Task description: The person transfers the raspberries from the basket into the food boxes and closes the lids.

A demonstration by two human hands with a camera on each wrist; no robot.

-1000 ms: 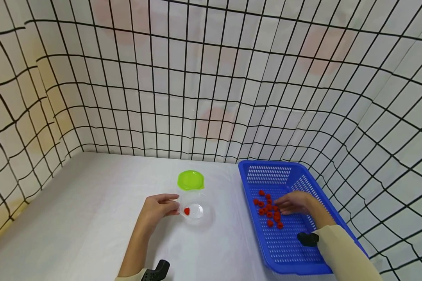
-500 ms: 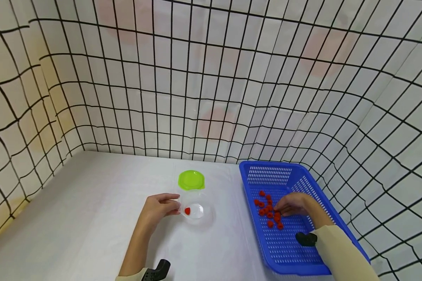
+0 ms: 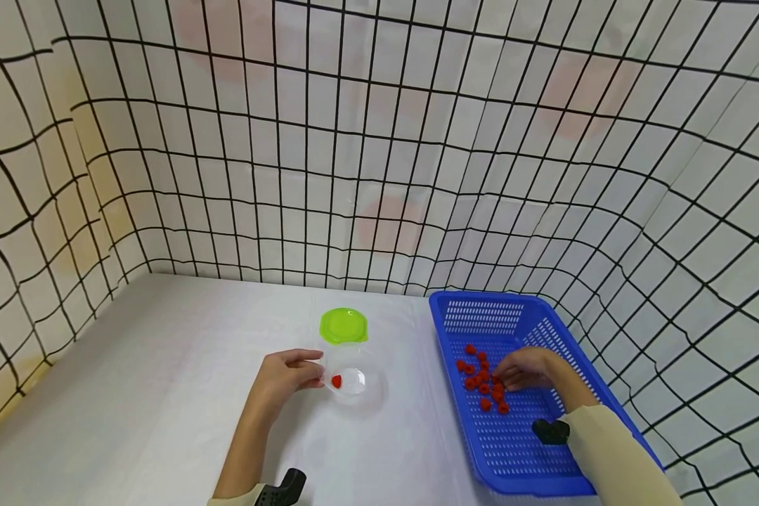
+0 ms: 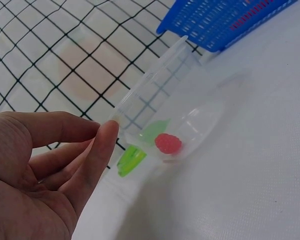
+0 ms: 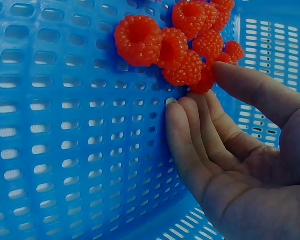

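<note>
My left hand (image 3: pixel 281 377) pinches the rim of a clear plastic bowl (image 4: pixel 190 95) between thumb and fingertips. One red raspberry (image 4: pixel 168 143) lies inside the bowl, toward the hand's side; in the head view the bowl stands on the white table. Over at the right, my right hand (image 3: pixel 526 367) reaches down into a blue perforated basket (image 3: pixel 474 450). Its thumb and fingertips pinch a raspberry (image 5: pixel 204 82) at the edge of a cluster. Several other raspberries (image 5: pixel 137 40) lie on the basket floor beside it; the fingers partly hide the pinched one.
A bright green lid (image 3: pixel 344 326) lies on the table (image 3: pixel 164 393) just behind the bowl. Black wire mesh (image 3: pixel 329 176) over white sheeting walls the table at the back and both sides. The basket's raised rim (image 3: pixel 450 386) stands between the two hands.
My right hand's fingertips have drawn together around a raspberry at the cluster's edge. The left hand and the bowl have stayed in place.
</note>
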